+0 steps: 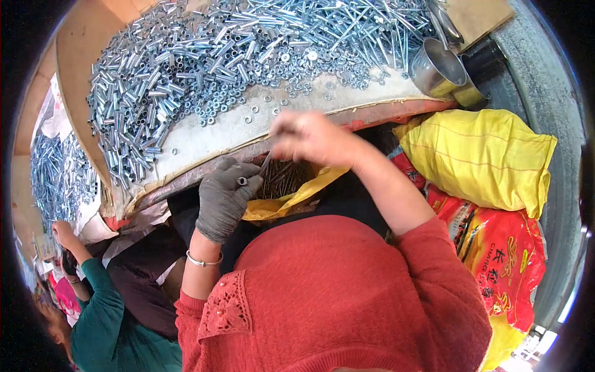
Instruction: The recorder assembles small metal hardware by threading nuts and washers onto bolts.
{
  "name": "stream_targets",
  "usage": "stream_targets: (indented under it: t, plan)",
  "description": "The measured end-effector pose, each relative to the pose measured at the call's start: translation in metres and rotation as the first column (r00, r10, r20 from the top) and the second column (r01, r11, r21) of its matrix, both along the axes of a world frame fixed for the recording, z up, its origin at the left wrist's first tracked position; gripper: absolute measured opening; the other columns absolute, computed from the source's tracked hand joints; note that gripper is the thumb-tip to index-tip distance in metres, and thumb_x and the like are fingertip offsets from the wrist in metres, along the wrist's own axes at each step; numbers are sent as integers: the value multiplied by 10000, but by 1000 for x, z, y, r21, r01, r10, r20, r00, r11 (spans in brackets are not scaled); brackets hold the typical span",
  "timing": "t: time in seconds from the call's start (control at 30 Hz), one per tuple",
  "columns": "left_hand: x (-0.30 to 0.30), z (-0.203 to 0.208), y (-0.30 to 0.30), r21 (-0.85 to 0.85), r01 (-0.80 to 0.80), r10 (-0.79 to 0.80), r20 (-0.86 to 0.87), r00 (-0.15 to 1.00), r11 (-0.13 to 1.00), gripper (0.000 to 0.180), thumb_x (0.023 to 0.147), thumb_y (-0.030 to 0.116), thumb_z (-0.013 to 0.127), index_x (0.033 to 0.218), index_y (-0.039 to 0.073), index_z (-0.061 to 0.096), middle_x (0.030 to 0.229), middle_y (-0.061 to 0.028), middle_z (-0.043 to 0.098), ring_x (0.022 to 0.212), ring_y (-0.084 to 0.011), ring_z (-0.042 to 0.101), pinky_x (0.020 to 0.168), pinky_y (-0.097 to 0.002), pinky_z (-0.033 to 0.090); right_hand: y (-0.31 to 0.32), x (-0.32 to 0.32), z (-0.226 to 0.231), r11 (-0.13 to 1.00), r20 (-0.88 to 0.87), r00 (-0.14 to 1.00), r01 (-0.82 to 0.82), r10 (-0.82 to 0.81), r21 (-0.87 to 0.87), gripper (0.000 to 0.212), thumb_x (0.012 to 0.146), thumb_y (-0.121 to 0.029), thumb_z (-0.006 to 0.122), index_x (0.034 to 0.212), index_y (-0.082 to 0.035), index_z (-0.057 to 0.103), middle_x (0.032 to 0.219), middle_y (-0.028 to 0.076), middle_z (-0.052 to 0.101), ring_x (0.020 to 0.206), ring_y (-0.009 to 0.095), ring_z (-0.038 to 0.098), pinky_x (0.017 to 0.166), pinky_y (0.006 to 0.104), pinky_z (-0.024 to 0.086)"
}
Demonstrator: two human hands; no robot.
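My left hand (pixel 226 195), in a grey knit glove, is closed round a thin metal bolt (pixel 266 163) that slants up out of the fingers. A small ring-shaped metal end, like a nut (pixel 242 181), shows against the glove; whether it belongs to the same piece I cannot tell. Bare and smeared by motion, my right hand (pixel 310 139) hovers by the bolt's upper end, its fingers bent. Whether it grips anything is unclear. Below both hands, an open yellow sack (pixel 291 201) holds many long dark bolts (pixel 282 177).
On the padded table (pixel 204 133) lie heaps of metal sleeves (pixel 133 102), nuts (pixel 217 105), washers and long bolts (pixel 353 31). Metal cups (pixel 434 71) stand at the right corner. A yellow sack (pixel 477 161) rests on red bags (pixel 505 266). A teal-sleeved co-worker (pixel 102 304) sits at left.
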State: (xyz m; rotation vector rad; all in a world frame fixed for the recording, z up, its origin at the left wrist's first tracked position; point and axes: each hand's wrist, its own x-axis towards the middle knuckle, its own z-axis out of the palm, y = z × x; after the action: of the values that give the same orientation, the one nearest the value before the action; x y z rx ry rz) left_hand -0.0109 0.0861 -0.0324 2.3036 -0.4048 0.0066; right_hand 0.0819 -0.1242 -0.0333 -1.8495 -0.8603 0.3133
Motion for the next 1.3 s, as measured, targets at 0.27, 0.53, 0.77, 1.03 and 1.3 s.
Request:
stream_targets:
  t: [0.27,0.53,0.77,1.03,1.3]
  plan:
    - [-3,0,-9,-631,-388,-9,-531,847,672,265,803,133,664,1041,47,583,653,-39,581,441,-31,418,395,-171,283,-71,131,-7,421,864,405,868,-299,-262,160,803,-74,543,951,-106,597,910,153,579,770,311,628,599,396,508]
    - [-4,2,-9,-746,-537,-184,-637,749,395,259,875,289,599,995,60,580,695,-61,594,421,-56,424,365,-167,294,-76,143,-8,495,930,355,827,-92,-267,156,757,-62,539,906,-94,572,886,139,514,786,319,612,613,406,514]
    - [-4,-8,-11,-815,-453,-287,-560,777,363,267,895,306,573,968,49,577,729,-81,611,471,-76,500,358,-176,305,-66,135,4,637,951,282,712,124,-294,79,763,-144,581,835,-112,575,901,89,503,879,262,574,678,373,523]
    - [-7,1,-13,-788,-524,-105,-580,808,324,328,932,344,526,982,27,592,800,-62,621,537,-83,523,437,-184,364,-26,58,41,761,729,340,531,-594,373,133,815,-14,654,932,-59,611,770,22,619,637,85,577,580,220,470]
    - [-4,-21,-2,-834,-552,-343,-519,783,1,346,938,326,518,1139,51,571,725,-9,490,549,-87,409,461,-221,325,-11,-22,4,792,101,839,455,-534,408,193,857,-19,605,1028,-36,518,815,68,621,688,105,604,612,233,502]
